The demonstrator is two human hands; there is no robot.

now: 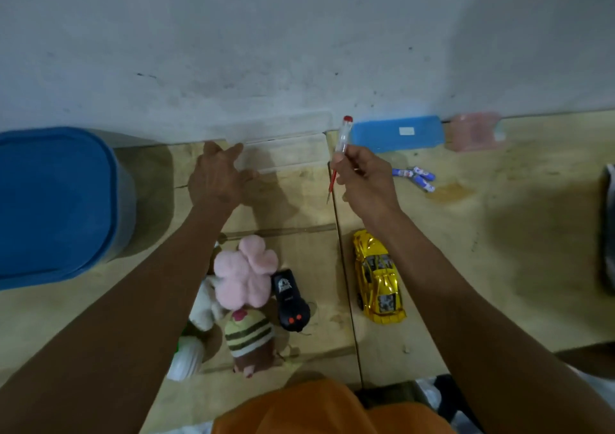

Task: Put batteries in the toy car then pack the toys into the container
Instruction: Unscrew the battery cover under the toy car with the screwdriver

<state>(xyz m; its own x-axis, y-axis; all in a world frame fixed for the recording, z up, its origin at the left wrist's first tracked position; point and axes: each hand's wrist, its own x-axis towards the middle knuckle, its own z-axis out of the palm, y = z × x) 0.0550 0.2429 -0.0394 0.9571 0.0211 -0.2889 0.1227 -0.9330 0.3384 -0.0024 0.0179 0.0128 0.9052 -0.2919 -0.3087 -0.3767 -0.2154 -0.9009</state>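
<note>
My right hand [362, 180] holds a screwdriver [341, 147] with a clear handle, red cap and red shaft, tip pointing down. My left hand [218, 177] is spread open, its fingers at the edge of a clear plastic container [286, 147] against the wall. The shiny yellow toy car [377, 278] lies on the wooden floor below my right forearm. Several blue-and-white batteries [416, 177] lie to the right of my right hand. A black remote control [290, 300] and soft toys, one pink [246, 273] and one striped [249, 337], lie between my arms.
A large blue-lidded tub [56, 200] stands at the left. A blue lid [397, 134] and a pink object [476, 130] lean at the wall's base. A dark object [609, 230] sits at the right edge. My orange clothing [319, 410] fills the bottom.
</note>
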